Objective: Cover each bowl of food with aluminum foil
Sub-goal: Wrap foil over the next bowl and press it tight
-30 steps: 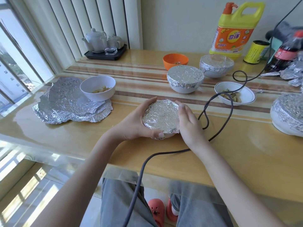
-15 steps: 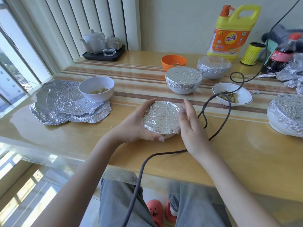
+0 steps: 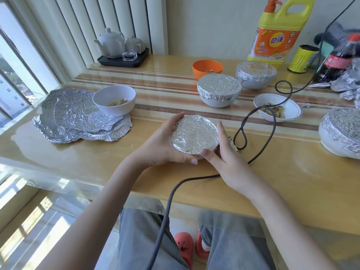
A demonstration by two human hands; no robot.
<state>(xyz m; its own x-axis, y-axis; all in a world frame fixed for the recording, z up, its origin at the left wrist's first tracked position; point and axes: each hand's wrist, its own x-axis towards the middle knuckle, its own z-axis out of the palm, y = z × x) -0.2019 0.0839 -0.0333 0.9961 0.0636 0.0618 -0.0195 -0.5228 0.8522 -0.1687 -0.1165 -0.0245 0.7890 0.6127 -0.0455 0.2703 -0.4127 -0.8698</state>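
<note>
Foil-covered bowl [image 3: 194, 137], round, crinkled silver, cupped by left hand [image 3: 161, 145], right hand [image 3: 224, 152]

Four foil-covered bowls [image 3: 194, 137] [image 3: 219, 88] [image 3: 256, 74] [image 3: 342, 131], three uncovered bowls [image 3: 114, 99] [image 3: 207, 68] [image 3: 278, 110], one teapot [image 3: 109, 42], one detergent jug [image 3: 276, 36], one yellow can [image 3: 302, 58], one soda bottle [image 3: 339, 57]

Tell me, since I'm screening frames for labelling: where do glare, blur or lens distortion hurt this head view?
Head view: daylight from the window at left puts a bright sheen on the glass tabletop; the loose foil sheets sparkle; wide-angle bending curves the blinds and table edges; the foil-covered bowl between both hands is sharp.
</note>
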